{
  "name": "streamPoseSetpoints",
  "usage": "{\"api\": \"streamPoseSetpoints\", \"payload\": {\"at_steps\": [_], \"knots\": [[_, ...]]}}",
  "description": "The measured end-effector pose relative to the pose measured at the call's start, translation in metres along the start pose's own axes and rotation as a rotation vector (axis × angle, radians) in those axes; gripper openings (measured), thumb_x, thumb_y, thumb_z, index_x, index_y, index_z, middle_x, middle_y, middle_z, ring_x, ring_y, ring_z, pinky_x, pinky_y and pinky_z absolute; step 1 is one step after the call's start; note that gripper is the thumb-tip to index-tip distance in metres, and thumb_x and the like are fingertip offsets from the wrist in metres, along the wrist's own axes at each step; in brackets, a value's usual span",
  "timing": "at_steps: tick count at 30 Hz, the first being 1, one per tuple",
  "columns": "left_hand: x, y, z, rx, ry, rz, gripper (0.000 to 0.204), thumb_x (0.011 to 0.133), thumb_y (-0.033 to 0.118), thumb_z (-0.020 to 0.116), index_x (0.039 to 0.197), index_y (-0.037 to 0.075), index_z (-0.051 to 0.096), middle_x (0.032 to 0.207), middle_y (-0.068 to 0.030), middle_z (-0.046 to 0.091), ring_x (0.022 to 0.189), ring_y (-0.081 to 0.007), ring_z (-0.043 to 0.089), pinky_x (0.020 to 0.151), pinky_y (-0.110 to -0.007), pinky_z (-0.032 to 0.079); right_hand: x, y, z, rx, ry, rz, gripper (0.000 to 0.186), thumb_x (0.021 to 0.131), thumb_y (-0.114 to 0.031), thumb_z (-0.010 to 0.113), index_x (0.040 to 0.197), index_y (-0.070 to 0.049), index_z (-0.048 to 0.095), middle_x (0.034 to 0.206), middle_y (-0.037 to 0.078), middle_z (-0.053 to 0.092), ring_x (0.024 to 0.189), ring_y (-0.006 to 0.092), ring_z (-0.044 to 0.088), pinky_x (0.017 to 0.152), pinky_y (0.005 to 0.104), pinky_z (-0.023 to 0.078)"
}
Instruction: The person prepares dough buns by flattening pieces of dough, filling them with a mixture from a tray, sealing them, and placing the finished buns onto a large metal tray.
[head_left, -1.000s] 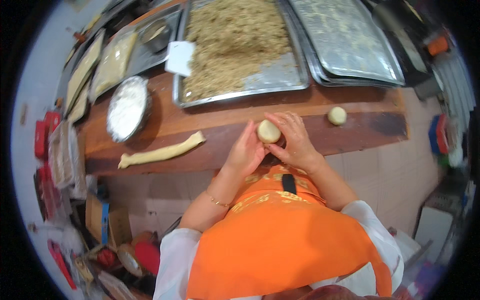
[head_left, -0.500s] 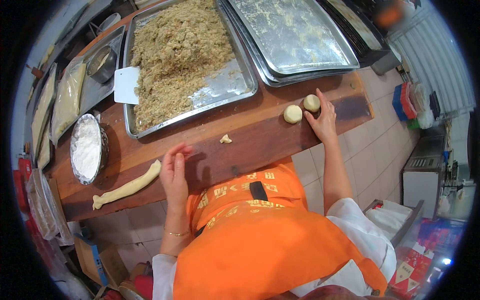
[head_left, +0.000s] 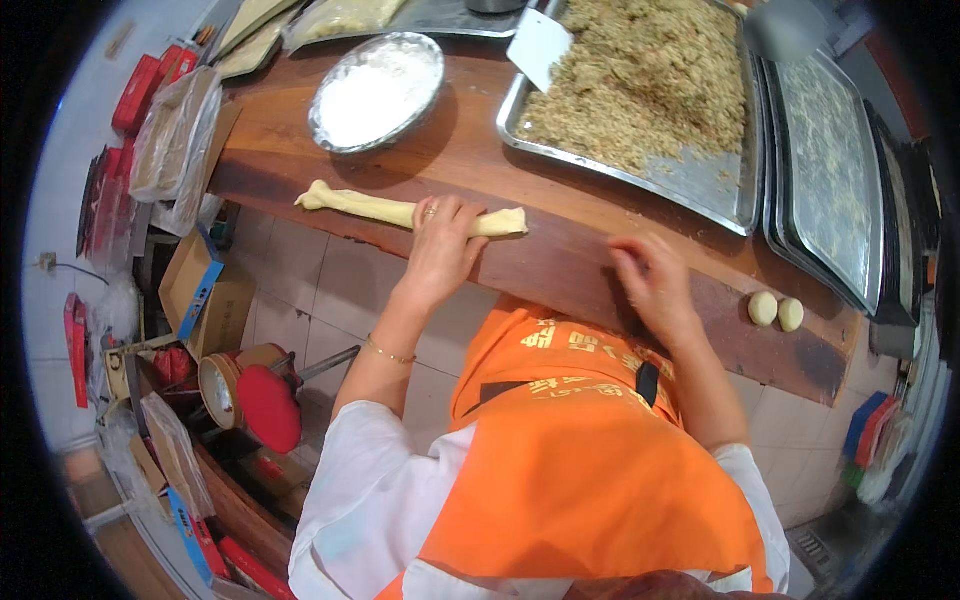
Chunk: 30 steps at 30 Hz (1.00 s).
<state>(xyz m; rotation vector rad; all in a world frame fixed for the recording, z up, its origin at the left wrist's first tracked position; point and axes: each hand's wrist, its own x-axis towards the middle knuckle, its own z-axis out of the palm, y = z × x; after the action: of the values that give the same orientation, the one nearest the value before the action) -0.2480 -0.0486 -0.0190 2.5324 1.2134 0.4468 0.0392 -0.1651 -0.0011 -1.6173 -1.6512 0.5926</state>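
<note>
A pale dough roll (head_left: 375,207) lies along the near edge of the wooden table. My left hand (head_left: 443,243) is wrapped over it near its right end, with the cut end showing past the fingers. Farther right, my right hand (head_left: 655,285) is low over the table edge, fingers curled in toward the thumb. Whatever it may hold is hidden. Two round dough balls (head_left: 763,308) (head_left: 790,314) sit side by side to the right of that hand.
A bowl of white flour (head_left: 375,92) stands behind the dough roll. A metal tray (head_left: 690,190) heaped with crumbly filling (head_left: 640,80) has a white scraper (head_left: 540,50) at its left corner. Stacked trays (head_left: 830,170) stand at the far right. A red stool (head_left: 268,408) is below left.
The view has swung left. My right hand has left the dough balls and moved left, to where a small dough scrap lay, now out of sight. My left hand has closed over the dough roll.
</note>
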Motion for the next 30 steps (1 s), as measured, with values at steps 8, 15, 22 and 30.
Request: {"api": "streamPoseSetpoints", "payload": {"at_steps": [8, 15, 22, 30], "knots": [[-0.011, -0.030, -0.016, -0.024, 0.001, -0.003, 0.044, 0.079, 0.011, 0.077, 0.120, 0.008, 0.061, 0.116, -0.0103, 0.055, 0.118, -0.0298, 0.051, 0.114, -0.049, 0.026, 0.091, -0.033, 0.096, 0.032, -0.213, -0.343, 0.041, 0.082, -0.013, 0.076, 0.119, -0.004, 0.062, 0.111, 0.017, 0.061, 0.106, 0.0362, 0.057, 0.092, 0.0461, 0.046], [-0.025, -0.106, -0.034, 0.092, 0.145, -0.124, 0.060, 0.082, -0.003, 0.053, 0.139, 0.014, 0.053, 0.147, -0.0127, 0.046, 0.146, -0.0308, 0.033, 0.122, -0.051, 0.014, 0.087, -0.057, 0.121, -0.116, -0.300, -0.309, 0.035, 0.079, -0.014, 0.077, 0.106, -0.003, 0.058, 0.095, 0.019, 0.060, 0.098, 0.0395, 0.059, 0.085, 0.0486, 0.048], [-0.020, -0.206, -0.084, 0.379, 0.080, -0.288, 0.039, 0.086, -0.003, 0.061, 0.123, 0.007, 0.065, 0.125, -0.0187, 0.058, 0.123, -0.0362, 0.053, 0.103, -0.047, 0.043, 0.081, -0.049, 0.118, 0.029, -0.329, -0.194, 0.025, 0.085, -0.013, 0.071, 0.104, 0.000, 0.062, 0.097, 0.022, 0.063, 0.094, 0.0433, 0.061, 0.084, 0.0477, 0.050], [-0.013, -0.115, -0.170, -0.141, 0.070, -0.179, 0.030, 0.085, -0.004, 0.069, 0.114, 0.004, 0.070, 0.102, -0.0086, 0.059, 0.097, -0.0229, 0.060, 0.084, -0.032, 0.049, 0.025, -0.018, 0.010, 0.192, -0.357, 0.154, 0.022, 0.092, -0.019, 0.067, 0.106, -0.002, 0.066, 0.094, 0.017, 0.068, 0.089, 0.0283, 0.066, 0.082, 0.0386, 0.051]]}}
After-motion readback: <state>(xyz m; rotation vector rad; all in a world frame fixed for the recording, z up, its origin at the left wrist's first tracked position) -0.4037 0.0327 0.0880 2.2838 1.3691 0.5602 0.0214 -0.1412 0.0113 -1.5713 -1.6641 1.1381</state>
